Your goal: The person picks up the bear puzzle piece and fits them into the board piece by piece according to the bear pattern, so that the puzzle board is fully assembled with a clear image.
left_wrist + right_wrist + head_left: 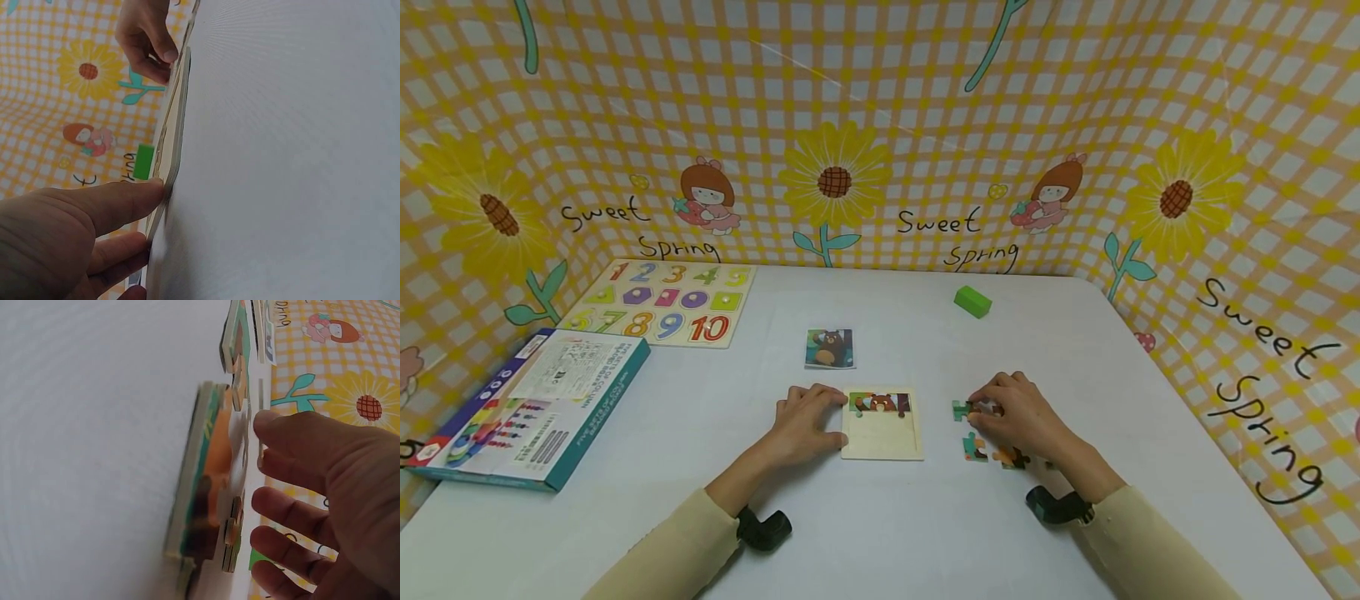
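Note:
In the head view a square wooden puzzle board (pixel 880 437) lies mid-table, its top row filled with bear-picture pieces (pixel 880 403). My left hand (pixel 805 423) rests at its left edge, index finger and thumb touching the side, fingers fairly straight. To the right of the board, my right hand (pixel 1015 415) pinches a green puzzle piece (pixel 960 410) between thumb and index finger. Loose puzzle pieces lie below that hand: a teal and orange one (pixel 975 447) and a brown and orange one (pixel 1013 457). The hand partly hides others.
Behind the board lies a square bear picture card (pixel 830 348). A green block (pixel 973 302) sits at the back right. At the back left lies a number board (pixel 658 304), with a boxed toy set (pixel 535 408) in front. Patterned cloth (pixel 910 108) surrounds the table.

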Demonstrator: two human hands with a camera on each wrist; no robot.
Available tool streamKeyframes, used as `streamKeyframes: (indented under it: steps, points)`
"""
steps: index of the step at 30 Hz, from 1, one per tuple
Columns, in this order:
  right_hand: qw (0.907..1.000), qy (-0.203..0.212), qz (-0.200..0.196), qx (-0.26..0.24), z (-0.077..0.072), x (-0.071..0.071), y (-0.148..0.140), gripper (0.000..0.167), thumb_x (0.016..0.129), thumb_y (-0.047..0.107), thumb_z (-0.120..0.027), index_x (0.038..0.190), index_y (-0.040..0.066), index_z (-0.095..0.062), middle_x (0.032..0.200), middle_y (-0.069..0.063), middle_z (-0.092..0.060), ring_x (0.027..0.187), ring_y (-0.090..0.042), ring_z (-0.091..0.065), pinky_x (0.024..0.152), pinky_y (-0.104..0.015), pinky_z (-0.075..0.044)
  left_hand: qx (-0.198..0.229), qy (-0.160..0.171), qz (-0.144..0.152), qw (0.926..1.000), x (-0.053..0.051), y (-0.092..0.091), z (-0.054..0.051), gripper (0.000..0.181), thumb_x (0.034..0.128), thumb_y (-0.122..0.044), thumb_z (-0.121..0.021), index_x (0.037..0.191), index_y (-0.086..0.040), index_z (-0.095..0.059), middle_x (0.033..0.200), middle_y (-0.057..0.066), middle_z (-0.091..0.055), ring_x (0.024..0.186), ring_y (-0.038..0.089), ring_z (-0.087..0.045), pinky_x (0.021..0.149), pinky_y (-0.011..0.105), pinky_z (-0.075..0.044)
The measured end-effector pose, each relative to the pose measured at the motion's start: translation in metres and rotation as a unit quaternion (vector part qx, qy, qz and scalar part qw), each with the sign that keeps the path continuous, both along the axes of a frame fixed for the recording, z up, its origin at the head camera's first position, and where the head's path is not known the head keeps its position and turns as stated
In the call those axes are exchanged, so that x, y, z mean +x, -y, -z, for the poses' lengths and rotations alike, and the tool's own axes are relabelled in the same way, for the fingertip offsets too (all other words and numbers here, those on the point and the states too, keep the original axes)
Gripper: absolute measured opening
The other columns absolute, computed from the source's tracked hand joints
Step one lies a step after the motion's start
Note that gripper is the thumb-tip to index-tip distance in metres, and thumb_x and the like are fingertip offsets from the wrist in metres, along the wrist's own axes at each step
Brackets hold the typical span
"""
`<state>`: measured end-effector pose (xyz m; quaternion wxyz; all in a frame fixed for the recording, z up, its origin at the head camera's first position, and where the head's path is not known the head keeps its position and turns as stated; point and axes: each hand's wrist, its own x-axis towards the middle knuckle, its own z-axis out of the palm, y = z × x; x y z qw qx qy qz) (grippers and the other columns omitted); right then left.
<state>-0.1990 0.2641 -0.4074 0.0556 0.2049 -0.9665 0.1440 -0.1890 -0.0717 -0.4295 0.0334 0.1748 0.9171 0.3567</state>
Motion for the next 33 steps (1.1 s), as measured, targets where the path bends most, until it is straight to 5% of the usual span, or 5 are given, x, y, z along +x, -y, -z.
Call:
streamKeyframes:
  steps: [33]
  points:
    - [0.9983, 0.002, -0.053, -0.025, -0.005, 0.002, 0.092, 0.026, 0.08, 0.03, -0.074, 0.1, 0.014, -0.073, 0.098, -0.002, -0.066, 0.09, -0.019, -0.049, 0.08, -0.036, -0.04, -0.001, 0.004, -0.004, 1.0, 0.0, -0.001, -0.001, 0.049, 0.0746, -0.021, -0.077, 0.12, -0.012, -0.061, 0.129, 0.003, -0.055, 0.109, 0.027, -0.037, 0.092, 0.047, -0.024]
